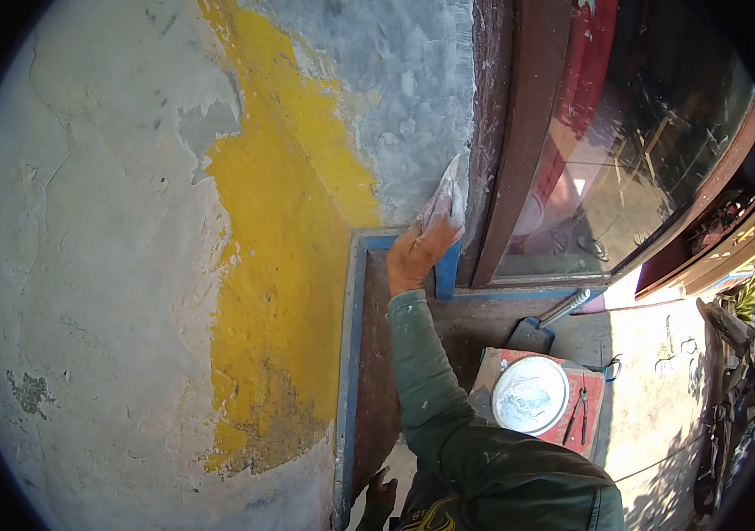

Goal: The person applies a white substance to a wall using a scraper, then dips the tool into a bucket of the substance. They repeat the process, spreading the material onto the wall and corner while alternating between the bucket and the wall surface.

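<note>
My right hand (417, 257), at the end of a green sleeve, is raised to the wall beside the brown door frame. Its fingers are closed on a flat, tapering putty scraper (445, 199), smeared whitish. The scraper's tip points up along the edge of the grey, freshly coated wall patch (413, 97). Low down near my body, my left hand (382, 491) hangs in shadow, its fingers slightly apart with nothing visible in them. A round white tub (531, 396) with white paste stands on a red-topped stool (494, 367) below my right arm.
Pliers (577, 416) lie beside the tub. A flat dark tool with a pale handle (565, 306) leans near the sill. Yellow paint (280, 265) peels on the left wall above a blue-edged ledge (351, 354). The glass pane (590, 212) is close on the right.
</note>
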Tool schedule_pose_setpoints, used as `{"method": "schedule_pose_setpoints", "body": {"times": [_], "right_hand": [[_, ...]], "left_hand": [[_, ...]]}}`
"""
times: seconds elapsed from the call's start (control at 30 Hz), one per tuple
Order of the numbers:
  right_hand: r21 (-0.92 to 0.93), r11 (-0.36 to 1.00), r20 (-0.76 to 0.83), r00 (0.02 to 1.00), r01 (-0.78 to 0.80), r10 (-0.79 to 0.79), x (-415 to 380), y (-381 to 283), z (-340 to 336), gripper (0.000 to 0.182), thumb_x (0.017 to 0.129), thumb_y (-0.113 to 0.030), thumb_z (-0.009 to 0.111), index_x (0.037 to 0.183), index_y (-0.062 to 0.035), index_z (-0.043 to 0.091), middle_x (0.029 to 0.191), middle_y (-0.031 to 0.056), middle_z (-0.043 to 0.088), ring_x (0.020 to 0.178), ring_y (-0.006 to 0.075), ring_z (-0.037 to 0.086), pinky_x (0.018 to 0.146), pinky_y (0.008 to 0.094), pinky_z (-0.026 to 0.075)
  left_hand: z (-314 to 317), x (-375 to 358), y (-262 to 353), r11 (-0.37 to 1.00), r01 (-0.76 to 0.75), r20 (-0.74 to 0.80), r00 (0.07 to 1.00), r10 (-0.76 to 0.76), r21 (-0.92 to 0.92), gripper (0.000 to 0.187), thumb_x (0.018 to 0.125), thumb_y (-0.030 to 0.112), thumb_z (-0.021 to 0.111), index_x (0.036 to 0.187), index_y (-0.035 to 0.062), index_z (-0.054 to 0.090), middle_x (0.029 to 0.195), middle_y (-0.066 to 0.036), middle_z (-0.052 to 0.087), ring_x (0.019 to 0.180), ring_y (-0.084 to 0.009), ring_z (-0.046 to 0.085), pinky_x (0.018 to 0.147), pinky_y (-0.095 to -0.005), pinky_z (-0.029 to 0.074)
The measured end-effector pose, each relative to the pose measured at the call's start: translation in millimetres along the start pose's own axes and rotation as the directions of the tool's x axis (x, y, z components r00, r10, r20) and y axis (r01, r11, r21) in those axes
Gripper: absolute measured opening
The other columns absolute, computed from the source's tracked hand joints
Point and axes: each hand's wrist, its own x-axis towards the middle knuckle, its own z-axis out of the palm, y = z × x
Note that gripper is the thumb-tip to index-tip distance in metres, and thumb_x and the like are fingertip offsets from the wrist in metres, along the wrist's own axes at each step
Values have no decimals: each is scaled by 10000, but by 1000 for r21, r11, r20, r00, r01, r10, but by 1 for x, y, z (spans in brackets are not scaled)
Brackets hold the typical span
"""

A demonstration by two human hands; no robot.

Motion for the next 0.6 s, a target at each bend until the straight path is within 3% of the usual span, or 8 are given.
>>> {"method": "schedule_pose_setpoints", "body": {"times": [0.1, 0.13, 0.2, 0.27, 0.4, 0.43, 0.5, 0.6], "right_hand": [[-43, 993, 132, 985, 113, -107, -8, -29, 18, 622, 876, -77, 515, 1482, -10, 394, 1436, 251, 455, 1331, 445, 402, 1133, 582, 228], [-41, 992, 122, 986, 118, -112, -10, -33, 15, 622, 876, -77, 515, 1482, -10, 394, 1436, 251, 455, 1331, 445, 402, 1133, 582, 228], [174, 952, 305, 906, 250, -294, -18, -46, 7, 628, 870, -77, 518, 1483, -16, 397, 1456, 244, 430, 1335, 445, 388, 1122, 594, 232], [184, 954, 196, 942, 236, -271, 5, -55, 0, 639, 859, -67, 521, 1486, -29, 402, 1460, 235, 425, 1334, 444, 386, 1114, 601, 236], [27, 998, 1, 998, 62, -62, 31, -55, 19, 678, 822, -24, 519, 1491, -68, 416, 1456, 209, 423, 1329, 441, 385, 1099, 615, 246], [24, 997, -5, 998, 68, -68, 27, -58, 21, 678, 822, -24, 519, 1491, -68, 416, 1456, 209, 423, 1329, 441, 385, 1099, 615, 246], [-68, 992, 265, 960, 107, -86, 8, -74, 25, 665, 804, -43, 542, 1459, -15, 431, 1407, 245, 463, 1335, 484, 368, 1139, 619, 203], [112, 968, 307, 919, 223, -247, -6, -77, -1, 683, 784, -20, 533, 1459, -11, 431, 1413, 239, 461, 1326, 478, 380, 1136, 610, 215]], "left_hand": [[7, 9, -19, 998, -4, 32, 999, 2, 61, 504, 884, 248, 652, 1329, 21, 581, 1326, -241, 562, 1289, -364, 513, 1005, -441, 492], [13, 14, -33, 983, -99, 24, 995, 96, 154, 505, 881, 240, 656, 1326, 15, 580, 1330, -239, 562, 1296, -364, 509, 1011, -446, 485], [14, 26, -40, 951, -189, 11, 981, 192, 244, 506, 877, 233, 661, 1324, 9, 579, 1335, -237, 562, 1302, -363, 505, 1017, -450, 479], [12, 33, -38, 997, -81, 18, 997, 81, -10, 512, 869, 226, 669, 1317, -3, 578, 1339, -235, 568, 1304, -352, 505, 1045, -452, 453], [9, 28, -28, 988, -143, -29, 989, 142, -51, 517, 862, 219, 675, 1315, -10, 577, 1340, -233, 574, 1304, -345, 507, 1069, -451, 430], [8, 25, -25, 996, -63, 10, 998, 64, -61, 516, 864, 225, 673, 1315, -7, 578, 1337, -234, 574, 1306, -350, 504, 1077, -451, 421], [10, 28, -20, 998, 3, 57, 998, 1, -64, 516, 866, 232, 671, 1315, -5, 579, 1335, -235, 575, 1308, -356, 501, 1085, -451, 412], [23, 34, -42, 970, -172, 18, 985, 171, 170, 514, 876, 250, 659, 1317, 0, 580, 1337, -240, 572, 1304, -365, 502, 1085, -447, 415]]}}
